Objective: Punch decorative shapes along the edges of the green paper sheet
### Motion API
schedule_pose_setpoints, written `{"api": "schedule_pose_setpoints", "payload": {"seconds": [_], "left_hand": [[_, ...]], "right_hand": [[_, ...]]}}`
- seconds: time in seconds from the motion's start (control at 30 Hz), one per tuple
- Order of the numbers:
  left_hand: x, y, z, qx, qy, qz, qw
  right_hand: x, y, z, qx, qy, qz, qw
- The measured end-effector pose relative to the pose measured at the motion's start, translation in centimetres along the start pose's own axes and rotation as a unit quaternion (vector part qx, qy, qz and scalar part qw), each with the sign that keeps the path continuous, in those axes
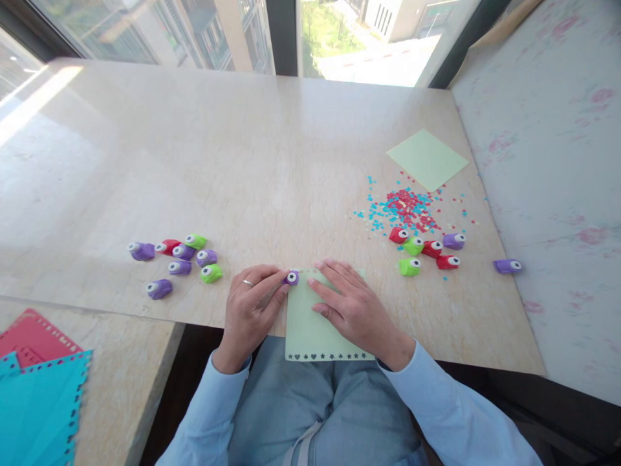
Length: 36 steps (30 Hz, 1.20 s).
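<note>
A pale green paper sheet (310,330) lies at the near edge of the marble table (272,162) and overhangs my lap; a row of small punched shapes runs along its near edge. My left hand (250,307) pinches a small purple craft punch (292,277) at the sheet's far left corner. My right hand (352,304) lies flat on the sheet, fingers spread, holding it down.
Several purple, red and green punches (177,259) lie to the left, and several more (427,249) to the right, one purple punch (507,265) apart. Red and blue paper confetti (407,207) and a second green sheet (427,159) sit far right. Punched teal and red sheets (39,382) lie at lower left.
</note>
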<state>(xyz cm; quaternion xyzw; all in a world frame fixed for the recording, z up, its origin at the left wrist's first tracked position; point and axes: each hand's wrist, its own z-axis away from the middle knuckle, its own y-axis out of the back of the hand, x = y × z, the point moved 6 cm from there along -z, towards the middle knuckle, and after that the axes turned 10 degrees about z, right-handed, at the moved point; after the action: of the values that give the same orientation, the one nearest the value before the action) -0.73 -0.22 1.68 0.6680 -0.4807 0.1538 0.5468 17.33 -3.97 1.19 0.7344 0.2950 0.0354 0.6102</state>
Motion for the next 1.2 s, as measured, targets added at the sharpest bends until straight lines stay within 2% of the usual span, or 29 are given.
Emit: {"api": "schedule_pose_setpoints", "payload": {"seconds": [0.17,0.3,0.4,0.53,0.6,0.7,0.77,0.93,1.03,1.2], "left_hand": [[0.0,0.2,-0.1,0.007,0.019,-0.003,1.0],[-0.2,0.2,0.1,0.006,0.04,0.008,0.999],[-0.6,0.3,0.3,0.02,0.079,0.052,0.995],[-1.2,1.0,0.1,0.036,0.16,0.142,0.976],[-1.3,1.4,-0.7,0.0,0.206,0.146,0.968],[-1.5,1.6,-2.7,-0.119,0.251,0.122,0.953],[-1.9,1.9,-4.1,-0.175,0.281,0.128,0.935],[-3.5,0.8,-5.2,-0.333,0.408,0.152,0.836],[-3.8,-0.2,-5.2,-0.369,0.432,0.165,0.806],[-3.8,-1.0,-5.4,-0.377,0.434,0.161,0.802]], "right_hand": [[1.5,2.8,0.6,0.138,-0.06,-0.131,0.98],[3.4,4.9,2.7,0.225,-0.147,-0.16,0.95],[4.4,5.3,5.0,0.24,-0.202,-0.151,0.938],[4.9,4.9,7.5,0.227,-0.243,-0.161,0.929],[5.0,4.7,8.2,0.217,-0.262,-0.169,0.925],[5.3,4.5,8.4,0.206,-0.294,-0.182,0.915],[5.5,4.4,8.3,0.205,-0.307,-0.189,0.91],[5.7,4.4,7.9,0.201,-0.314,-0.191,0.908],[5.7,4.3,7.9,0.195,-0.31,-0.191,0.911],[5.8,4.1,8.0,0.196,-0.303,-0.199,0.911]]}}
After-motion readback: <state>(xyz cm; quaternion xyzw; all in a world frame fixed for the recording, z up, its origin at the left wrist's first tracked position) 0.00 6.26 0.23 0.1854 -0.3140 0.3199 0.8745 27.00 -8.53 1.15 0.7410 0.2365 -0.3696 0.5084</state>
